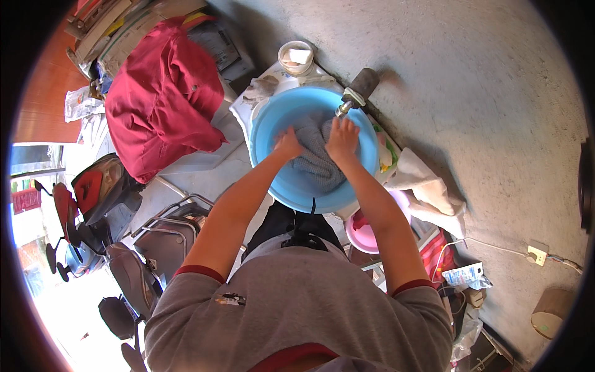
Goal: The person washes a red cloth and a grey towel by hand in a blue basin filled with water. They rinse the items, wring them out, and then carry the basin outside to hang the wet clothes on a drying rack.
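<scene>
In a light blue plastic basin lies a grey knitted cloth, bunched up. My left hand is at the cloth's left side, fingers curled into it and slightly blurred. My right hand grips the cloth's upper right part, fingers bent over it. Just beyond my right hand, a metal tap sticks out over the basin's rim.
A small white tub stands behind the basin. Red fabric covers things on the left, above scooters and folded metal chairs. A pink basin, beige cloth and wall socket are at right.
</scene>
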Action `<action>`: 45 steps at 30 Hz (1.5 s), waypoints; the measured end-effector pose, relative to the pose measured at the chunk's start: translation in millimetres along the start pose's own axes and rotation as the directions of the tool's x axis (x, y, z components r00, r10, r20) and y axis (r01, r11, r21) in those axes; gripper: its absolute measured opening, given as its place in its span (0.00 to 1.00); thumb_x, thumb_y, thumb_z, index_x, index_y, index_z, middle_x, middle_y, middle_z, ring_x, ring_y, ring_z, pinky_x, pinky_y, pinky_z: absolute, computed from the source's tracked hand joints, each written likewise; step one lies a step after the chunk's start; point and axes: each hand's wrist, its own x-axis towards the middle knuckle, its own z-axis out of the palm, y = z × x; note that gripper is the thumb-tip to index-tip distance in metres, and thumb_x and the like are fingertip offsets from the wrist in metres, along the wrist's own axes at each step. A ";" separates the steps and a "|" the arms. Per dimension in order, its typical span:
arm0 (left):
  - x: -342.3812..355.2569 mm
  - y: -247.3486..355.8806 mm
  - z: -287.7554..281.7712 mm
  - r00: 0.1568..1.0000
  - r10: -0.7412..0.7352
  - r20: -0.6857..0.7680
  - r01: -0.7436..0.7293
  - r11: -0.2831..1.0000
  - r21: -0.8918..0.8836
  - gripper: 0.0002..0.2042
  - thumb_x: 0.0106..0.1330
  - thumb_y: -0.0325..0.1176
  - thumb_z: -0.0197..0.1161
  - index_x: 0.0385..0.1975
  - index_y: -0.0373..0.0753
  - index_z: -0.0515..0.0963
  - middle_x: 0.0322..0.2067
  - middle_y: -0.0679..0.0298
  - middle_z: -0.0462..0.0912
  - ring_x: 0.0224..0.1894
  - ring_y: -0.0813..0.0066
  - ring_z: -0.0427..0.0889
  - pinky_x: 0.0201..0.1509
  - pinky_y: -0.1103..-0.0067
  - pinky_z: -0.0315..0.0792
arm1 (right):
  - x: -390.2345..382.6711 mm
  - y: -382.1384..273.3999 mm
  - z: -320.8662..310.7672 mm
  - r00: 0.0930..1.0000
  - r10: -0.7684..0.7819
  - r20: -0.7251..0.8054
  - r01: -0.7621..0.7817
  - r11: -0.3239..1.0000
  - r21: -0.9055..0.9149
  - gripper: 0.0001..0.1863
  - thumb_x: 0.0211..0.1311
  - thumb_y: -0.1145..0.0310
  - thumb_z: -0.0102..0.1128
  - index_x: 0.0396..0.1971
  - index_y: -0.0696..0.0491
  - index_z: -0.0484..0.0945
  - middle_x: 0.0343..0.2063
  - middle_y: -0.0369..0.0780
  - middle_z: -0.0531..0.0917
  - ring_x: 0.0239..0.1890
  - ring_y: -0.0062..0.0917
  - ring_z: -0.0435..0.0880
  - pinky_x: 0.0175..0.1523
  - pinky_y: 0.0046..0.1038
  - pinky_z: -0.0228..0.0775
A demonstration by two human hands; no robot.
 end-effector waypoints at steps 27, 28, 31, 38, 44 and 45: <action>-202.5 93.0 -182.3 0.535 0.718 -0.446 -0.810 0.586 -0.030 0.15 0.46 0.24 0.60 0.37 0.40 0.79 0.34 0.54 0.79 0.37 0.55 0.79 0.41 0.72 0.73 | -41.9 -16.0 -238.6 0.999 -0.011 -0.044 0.046 0.241 0.969 0.15 0.47 0.78 0.64 0.34 0.55 0.68 0.28 0.32 0.73 0.34 0.13 0.71 0.39 0.18 0.65; -210.4 99.4 -195.7 0.410 0.768 -0.492 -0.872 0.488 0.036 0.16 0.44 0.24 0.62 0.37 0.40 0.79 0.32 0.54 0.80 0.34 0.56 0.79 0.40 0.75 0.72 | -41.4 -17.6 -260.2 0.997 -0.007 -0.071 0.070 0.253 0.965 0.15 0.48 0.78 0.64 0.35 0.56 0.68 0.28 0.32 0.73 0.34 0.13 0.72 0.39 0.18 0.66; -248.9 126.3 -236.2 0.356 0.801 -0.481 -0.896 0.440 0.069 0.15 0.46 0.21 0.62 0.37 0.39 0.79 0.26 0.56 0.79 0.27 0.72 0.80 0.35 0.79 0.72 | -39.4 -17.4 -315.2 0.974 -0.032 -0.223 0.223 0.272 0.936 0.15 0.49 0.78 0.63 0.36 0.56 0.70 0.29 0.32 0.75 0.34 0.13 0.73 0.40 0.18 0.68; -322.2 179.9 -294.9 0.190 0.900 -0.393 -0.950 0.269 0.157 0.15 0.48 0.14 0.61 0.37 0.32 0.77 0.34 0.64 0.81 0.38 0.80 0.78 0.44 0.85 0.72 | -28.3 -14.7 -409.6 0.875 -0.213 -0.434 0.480 0.485 0.731 0.22 0.60 0.68 0.60 0.54 0.54 0.68 0.42 0.35 0.77 0.41 0.15 0.74 0.45 0.20 0.69; -285.0 166.7 -282.0 0.220 0.907 -0.359 -0.887 0.339 0.314 0.15 0.49 0.20 0.65 0.38 0.36 0.77 0.36 0.67 0.81 0.40 0.83 0.77 0.48 0.84 0.70 | -23.1 -1.6 -366.4 0.904 -0.119 -0.411 0.409 0.519 0.750 0.13 0.51 0.80 0.61 0.36 0.54 0.72 0.34 0.33 0.78 0.38 0.17 0.76 0.44 0.20 0.70; -267.4 153.5 -275.4 0.297 0.894 -0.336 -0.842 0.411 0.350 0.15 0.49 0.21 0.65 0.39 0.36 0.77 0.37 0.65 0.81 0.39 0.80 0.77 0.48 0.84 0.70 | -26.0 -0.5 -351.7 0.921 -0.120 -0.371 0.373 0.551 0.746 0.12 0.50 0.79 0.62 0.35 0.54 0.72 0.32 0.33 0.78 0.36 0.17 0.76 0.42 0.22 0.70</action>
